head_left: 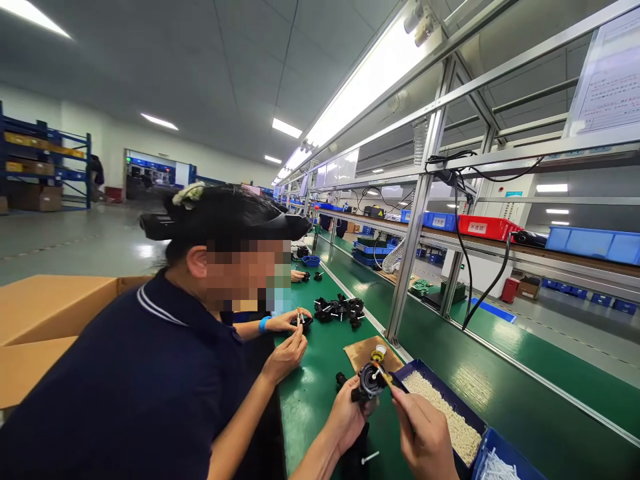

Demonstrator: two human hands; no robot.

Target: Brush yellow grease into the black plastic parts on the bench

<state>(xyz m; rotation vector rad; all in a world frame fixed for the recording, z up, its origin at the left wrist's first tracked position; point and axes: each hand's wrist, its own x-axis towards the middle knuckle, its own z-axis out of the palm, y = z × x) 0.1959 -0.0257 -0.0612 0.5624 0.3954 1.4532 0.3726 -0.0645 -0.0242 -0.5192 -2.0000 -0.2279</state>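
My left hand (pixel 349 415) is wrapped round a black round plastic housing (pixel 371 381) with its hollow side facing me. A short white pin (pixel 378 374) shows inside the housing. My right hand (pixel 425 427) is closed on a thin brush-like stick (pixel 387 379), whose yellowish tip reaches the housing's rim. Just behind the housing, a small yellow-and-white pot (pixel 379 353) stands on a brown cardboard piece (pixel 354 348). Below my hands lies a loose white pin (pixel 370 458) beside dark parts, partly hidden by my left arm.
On my right are a blue bin (pixel 484 427) of small cream pieces and another bin (pixel 525 468) of white pins. Black housings (pixel 340 308) lie farther along the green bench (pixel 313 393). A co-worker (pixel 150 373) works close on the left. A metal post (pixel 413 267) rises ahead.
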